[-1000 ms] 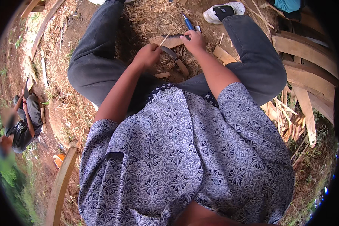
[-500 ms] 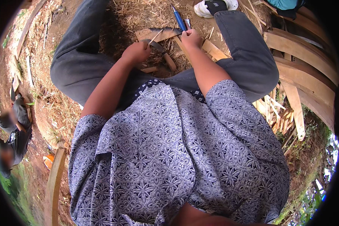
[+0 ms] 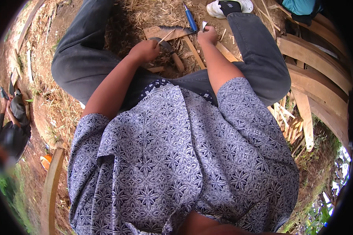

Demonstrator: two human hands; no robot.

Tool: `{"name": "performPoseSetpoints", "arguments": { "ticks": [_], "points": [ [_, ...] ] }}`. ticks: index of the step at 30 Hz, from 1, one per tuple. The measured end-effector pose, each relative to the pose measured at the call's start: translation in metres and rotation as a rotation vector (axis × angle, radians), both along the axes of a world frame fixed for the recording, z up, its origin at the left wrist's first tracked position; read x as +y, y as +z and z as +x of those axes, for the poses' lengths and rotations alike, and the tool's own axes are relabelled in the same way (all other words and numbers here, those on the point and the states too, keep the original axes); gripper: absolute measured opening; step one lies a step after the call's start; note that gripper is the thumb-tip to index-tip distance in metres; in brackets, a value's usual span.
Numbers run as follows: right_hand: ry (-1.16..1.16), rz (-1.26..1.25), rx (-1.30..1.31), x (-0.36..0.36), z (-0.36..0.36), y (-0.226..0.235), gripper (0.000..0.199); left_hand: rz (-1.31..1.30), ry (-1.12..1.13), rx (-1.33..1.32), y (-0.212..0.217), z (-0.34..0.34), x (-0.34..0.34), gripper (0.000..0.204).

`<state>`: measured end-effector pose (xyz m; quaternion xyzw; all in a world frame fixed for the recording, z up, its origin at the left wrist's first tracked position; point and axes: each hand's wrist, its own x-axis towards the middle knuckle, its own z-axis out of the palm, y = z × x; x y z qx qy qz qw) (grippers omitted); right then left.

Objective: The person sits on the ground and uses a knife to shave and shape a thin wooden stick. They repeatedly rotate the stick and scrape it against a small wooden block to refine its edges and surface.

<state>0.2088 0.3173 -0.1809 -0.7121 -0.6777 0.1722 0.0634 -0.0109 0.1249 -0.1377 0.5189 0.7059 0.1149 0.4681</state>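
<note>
My left hand (image 3: 145, 51) is closed around a thin pale wooden stick (image 3: 167, 37), which points up and to the right. My right hand (image 3: 208, 36) pinches a small whitish piece (image 3: 204, 26), pointed and flat; its kind is too small to tell. Just left of that hand, a slim blue pen-shaped object (image 3: 190, 18) lies on the ground, apart from the fingers. Between my hands lies a tool with a curved grey blade (image 3: 166, 46) and a wooden handle (image 3: 177, 62). Behind it is a flat board (image 3: 168, 32) with a dark edge.
Wood shavings (image 3: 141, 15) litter the ground between my bent legs. Long curved planks (image 3: 317, 53) are stacked at the right, above split sticks (image 3: 290, 123). A white shoe (image 3: 215, 9) is at the top. Another person (image 3: 15, 129) sits at the far left, near a wooden beam (image 3: 53, 188).
My right hand has moved right, away from the blue object, and the whitish piece now points up from its fingers. My left hand still grips the stick. The person at left has changed posture.
</note>
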Motion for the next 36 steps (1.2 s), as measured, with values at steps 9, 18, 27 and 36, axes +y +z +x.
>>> {"name": "performPoseSetpoints", "arguments": {
  "ticks": [9,18,27,36],
  "points": [
    [0.430,-0.097,0.363,-0.044,-0.069,0.038,0.028,0.123,0.111,0.087,-0.012,0.005,0.013,0.040],
    [0.472,-0.189,0.233,-0.063,-0.064,0.041,0.020,0.104,0.014,0.213,-0.017,0.008,0.011,0.038],
    [0.700,-0.177,0.292,-0.071,-0.059,0.040,0.018,0.091,0.033,0.122,-0.018,0.008,0.012,0.039],
    [0.682,-0.240,0.264,-0.064,-0.051,0.040,0.017,0.069,0.046,0.127,-0.011,0.010,0.014,0.038]
  ]
}}
